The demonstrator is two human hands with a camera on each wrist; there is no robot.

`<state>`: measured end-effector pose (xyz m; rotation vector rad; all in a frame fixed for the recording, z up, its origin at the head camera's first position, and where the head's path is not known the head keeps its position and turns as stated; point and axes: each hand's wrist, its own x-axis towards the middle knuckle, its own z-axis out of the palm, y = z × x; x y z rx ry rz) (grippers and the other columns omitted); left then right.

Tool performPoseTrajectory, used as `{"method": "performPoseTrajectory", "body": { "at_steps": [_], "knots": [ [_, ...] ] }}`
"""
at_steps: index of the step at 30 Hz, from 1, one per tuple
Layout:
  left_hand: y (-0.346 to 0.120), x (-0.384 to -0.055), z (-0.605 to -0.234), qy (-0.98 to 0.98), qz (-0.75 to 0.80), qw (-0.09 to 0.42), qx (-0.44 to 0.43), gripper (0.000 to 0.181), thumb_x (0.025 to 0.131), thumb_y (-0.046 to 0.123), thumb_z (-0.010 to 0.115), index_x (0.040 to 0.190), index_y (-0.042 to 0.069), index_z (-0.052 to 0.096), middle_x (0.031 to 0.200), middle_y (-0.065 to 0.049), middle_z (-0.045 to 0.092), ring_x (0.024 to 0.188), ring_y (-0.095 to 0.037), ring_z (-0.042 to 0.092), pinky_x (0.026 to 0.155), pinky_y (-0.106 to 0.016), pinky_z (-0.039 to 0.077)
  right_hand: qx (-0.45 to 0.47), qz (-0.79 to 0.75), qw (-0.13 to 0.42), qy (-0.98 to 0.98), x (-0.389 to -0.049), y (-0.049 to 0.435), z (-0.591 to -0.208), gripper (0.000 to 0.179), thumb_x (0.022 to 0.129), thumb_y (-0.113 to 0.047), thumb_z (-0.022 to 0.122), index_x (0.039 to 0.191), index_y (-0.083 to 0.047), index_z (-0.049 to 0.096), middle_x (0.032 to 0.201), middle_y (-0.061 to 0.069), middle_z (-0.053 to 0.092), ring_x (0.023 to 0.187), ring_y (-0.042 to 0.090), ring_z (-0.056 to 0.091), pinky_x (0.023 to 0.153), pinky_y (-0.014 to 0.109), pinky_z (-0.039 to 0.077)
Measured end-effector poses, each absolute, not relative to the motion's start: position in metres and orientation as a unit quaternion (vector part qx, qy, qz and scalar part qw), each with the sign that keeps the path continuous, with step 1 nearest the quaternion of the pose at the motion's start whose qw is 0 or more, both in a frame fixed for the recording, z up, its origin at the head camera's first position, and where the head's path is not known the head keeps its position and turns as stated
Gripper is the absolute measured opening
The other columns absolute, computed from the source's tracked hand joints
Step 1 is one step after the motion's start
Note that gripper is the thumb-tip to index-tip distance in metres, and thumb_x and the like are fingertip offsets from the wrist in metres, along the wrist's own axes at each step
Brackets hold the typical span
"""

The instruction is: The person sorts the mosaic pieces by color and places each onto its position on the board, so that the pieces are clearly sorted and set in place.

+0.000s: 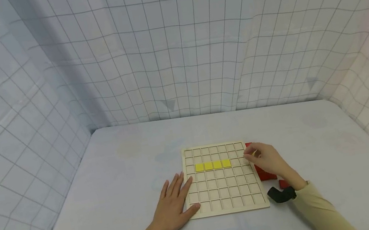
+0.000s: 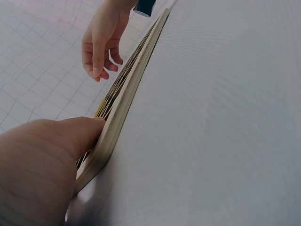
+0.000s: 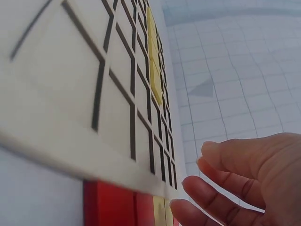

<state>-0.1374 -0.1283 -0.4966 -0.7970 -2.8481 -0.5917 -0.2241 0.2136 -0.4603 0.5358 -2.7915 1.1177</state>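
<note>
A pale wooden board (image 1: 229, 210) with a grid of square recesses lies on the table. Several yellow square tiles (image 1: 208, 166) sit side by side in one of its upper rows. My left hand (image 1: 172, 210) rests spread at the board's left edge, its thumb (image 2: 87, 132) over the rim in the left wrist view. Just above the right edge hovers my right hand (image 1: 267, 160), thumb and fingers loosely bent, with nothing visible between the fingertips (image 3: 211, 150). Red pieces (image 1: 267, 174) lie beside the board, partly hidden under this hand; a yellow piece (image 3: 160, 212) shows among them.
One small red piece (image 1: 284, 183) lies apart near the right wrist. Dark wrist devices (image 1: 281, 194) are on both wrists. The white table (image 1: 132, 152) is enclosed by grid-patterned curtains (image 1: 195, 48) at the back and sides.
</note>
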Motion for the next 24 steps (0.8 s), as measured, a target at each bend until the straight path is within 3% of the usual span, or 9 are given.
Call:
{"method": "performPoseTrajectory", "body": {
  "at_steps": [8,24],
  "knots": [
    [-0.129,-0.138,-0.499,-0.943,-0.187,0.067,-0.266,0.074,0.094,0.055,0.047,0.151,0.012,0.027,0.155,-0.014,0.018,0.143,-0.028,0.011,0.112,-0.049,0.004,0.102,0.344,0.013,-0.933,-0.222,0.236,-0.460,0.015,0.089,-0.022,0.069,0.094,-0.008,0.065,0.086,0.000,0.063,0.079,0.020,0.057,0.065,0.030,0.047],
    [-0.127,-0.136,-0.496,-0.940,-0.198,0.062,-0.271,0.074,0.094,0.052,0.050,0.150,0.010,0.029,0.154,-0.016,0.019,0.142,-0.031,0.013,0.111,-0.052,0.007,0.064,0.319,-0.051,-0.944,-0.221,0.240,-0.462,0.030,0.085,-0.035,0.072,0.088,-0.007,0.060,0.076,0.000,0.058,0.066,0.016,0.051,0.055,0.029,0.040]
  ]
}}
